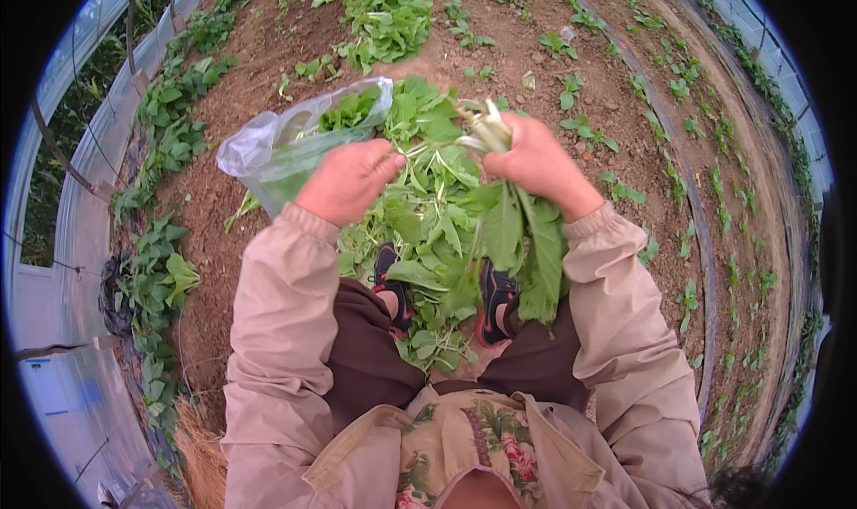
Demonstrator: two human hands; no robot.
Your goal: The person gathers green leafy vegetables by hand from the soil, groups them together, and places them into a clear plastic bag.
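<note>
My right hand is wrapped round a bunch of leafy greens. The pale stem ends poke out above the fist, and the broad leaves hang down beside my right knee. To the left, my left hand is closed with thumb and fingertips pinched together. Whatever may be between those fingertips is too small to make out. Just behind that hand lies a clear plastic bag with greens inside, its mouth facing right. Loose greens are heaped on the ground between and beyond my shoes.
Another pile of greens lies farther ahead on the brown soil. Rows of small seedlings grow to the right, beside a dark hose-like line. Leafy plants edge the plastic-sheeted wall at left.
</note>
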